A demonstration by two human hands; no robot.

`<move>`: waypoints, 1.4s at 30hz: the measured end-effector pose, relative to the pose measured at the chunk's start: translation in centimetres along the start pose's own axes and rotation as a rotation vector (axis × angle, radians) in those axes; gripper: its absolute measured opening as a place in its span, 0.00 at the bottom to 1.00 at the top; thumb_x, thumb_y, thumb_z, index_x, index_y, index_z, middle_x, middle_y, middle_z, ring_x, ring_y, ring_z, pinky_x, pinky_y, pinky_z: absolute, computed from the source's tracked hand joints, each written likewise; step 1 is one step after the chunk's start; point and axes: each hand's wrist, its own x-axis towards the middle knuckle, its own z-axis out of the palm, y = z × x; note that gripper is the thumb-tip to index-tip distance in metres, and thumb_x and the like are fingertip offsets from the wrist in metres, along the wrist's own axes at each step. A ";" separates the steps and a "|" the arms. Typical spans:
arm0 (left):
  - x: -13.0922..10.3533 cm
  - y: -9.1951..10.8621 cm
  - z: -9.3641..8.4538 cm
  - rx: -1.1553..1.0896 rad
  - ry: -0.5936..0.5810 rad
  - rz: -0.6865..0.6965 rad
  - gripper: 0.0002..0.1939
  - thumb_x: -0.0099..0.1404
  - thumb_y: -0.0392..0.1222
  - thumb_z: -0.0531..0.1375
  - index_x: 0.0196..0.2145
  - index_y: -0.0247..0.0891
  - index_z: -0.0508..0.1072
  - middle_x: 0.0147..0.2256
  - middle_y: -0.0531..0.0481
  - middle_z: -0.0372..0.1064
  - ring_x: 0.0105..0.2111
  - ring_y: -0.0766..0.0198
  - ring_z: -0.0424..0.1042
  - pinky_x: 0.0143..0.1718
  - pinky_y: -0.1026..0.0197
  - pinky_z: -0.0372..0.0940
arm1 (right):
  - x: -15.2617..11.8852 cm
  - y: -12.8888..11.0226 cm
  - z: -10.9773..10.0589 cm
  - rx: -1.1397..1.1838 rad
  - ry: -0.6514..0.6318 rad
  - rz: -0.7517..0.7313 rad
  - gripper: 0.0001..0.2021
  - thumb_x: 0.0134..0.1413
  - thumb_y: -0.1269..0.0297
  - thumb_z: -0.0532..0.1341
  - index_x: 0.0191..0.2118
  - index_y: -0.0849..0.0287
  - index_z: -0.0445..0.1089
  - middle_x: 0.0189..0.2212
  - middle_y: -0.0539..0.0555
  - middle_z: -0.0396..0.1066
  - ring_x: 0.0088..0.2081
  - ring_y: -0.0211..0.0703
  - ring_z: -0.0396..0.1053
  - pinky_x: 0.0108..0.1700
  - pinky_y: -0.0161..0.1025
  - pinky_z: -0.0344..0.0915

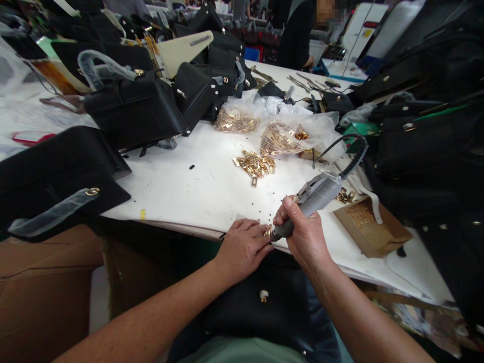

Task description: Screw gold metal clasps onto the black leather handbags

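Observation:
My right hand (pixel 308 234) is wrapped round a grey electric screwdriver (pixel 319 194), which tilts down to the left with its cable leaving the top. Its tip meets a small gold metal fitting (pixel 268 230) at the front edge of the table. Beside the tip, my left hand (pixel 244 247) holds the fitting, fingers together and bent over it; part of the fitting is hidden. On my lap lies a black bag (pixel 253 312) with a gold clasp. Farther in on the table is a loose pile of gold fittings (pixel 254 164).
Clear plastic bags of gold fittings (pixel 278 138) lie behind the pile. An open cardboard box (pixel 372 227) with tiny gold parts stands right. Black handbags (pixel 132 108) crowd the left, more (pixel 416 146) the right. A cardboard carton (pixel 49 292) is lower left. A person (pixel 297 38) stands across the table.

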 end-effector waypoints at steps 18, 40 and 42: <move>-0.1 -0.1 0.2 0.021 0.020 0.001 0.12 0.72 0.50 0.59 0.46 0.44 0.78 0.53 0.49 0.74 0.54 0.52 0.68 0.53 0.46 0.62 | 2.0 -0.6 -0.5 -0.112 0.103 -0.182 0.15 0.50 0.53 0.72 0.31 0.58 0.70 0.19 0.46 0.67 0.21 0.36 0.63 0.23 0.34 0.63; 0.1 0.1 -0.2 0.011 -0.030 -0.037 0.11 0.70 0.48 0.61 0.47 0.44 0.77 0.50 0.47 0.72 0.53 0.52 0.68 0.56 0.45 0.62 | 2.2 2.1 -0.5 -0.297 0.071 -0.219 0.14 0.52 0.55 0.69 0.27 0.58 0.68 0.17 0.47 0.67 0.20 0.37 0.64 0.24 0.35 0.62; 0.2 0.2 -0.2 0.011 -0.028 -0.036 0.11 0.70 0.47 0.61 0.48 0.43 0.76 0.50 0.46 0.72 0.53 0.53 0.68 0.56 0.45 0.62 | 2.1 1.9 -0.4 -0.349 0.041 -0.218 0.12 0.53 0.58 0.67 0.25 0.57 0.67 0.18 0.47 0.67 0.20 0.37 0.64 0.25 0.35 0.62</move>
